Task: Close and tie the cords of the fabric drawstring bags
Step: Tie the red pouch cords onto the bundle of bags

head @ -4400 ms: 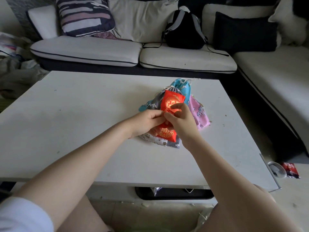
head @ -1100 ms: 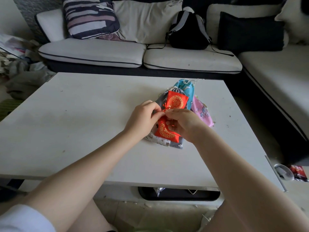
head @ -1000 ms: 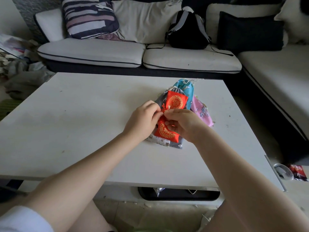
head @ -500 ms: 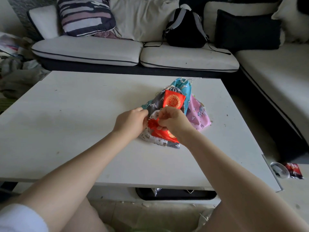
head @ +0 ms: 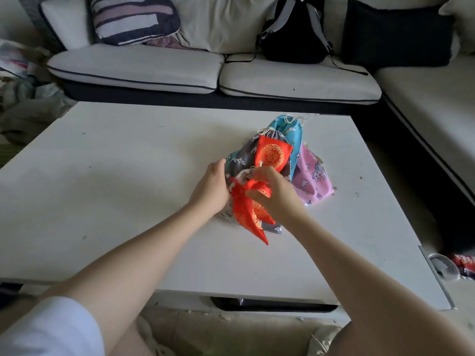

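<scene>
Fig.: L hand and R hand meet over centre of white table, both w/ fingers curled onto a red drawstring bag held between them. L hand grips bag's gathered neck from the left, knuckles up; R hand pinches fabric at the top, thumb toward L hand, w/ a short pale cord end showing just above its fingers. Bag hangs creased, its pointed lower corner toward the viewer, gold motif partly visible. Both forearms reach in from near edge, converging; white sleeve on L upper arm.

Directly beyond the hands: second red bag w/ gold roundel, lying on a grey cloud-print bag. Beyond that, blue bag w/ white cords at its far end; to the R of the hands, pink unicorn bag. All in one overlapping pile on the table.

Table surface: matt white, speckled w/ small dark marks. Far side: pale sofa w/ striped cushion, black backpack, dark cushion. Far R of R arm, on floor: clear plastic cup beside a red wrapper.
</scene>
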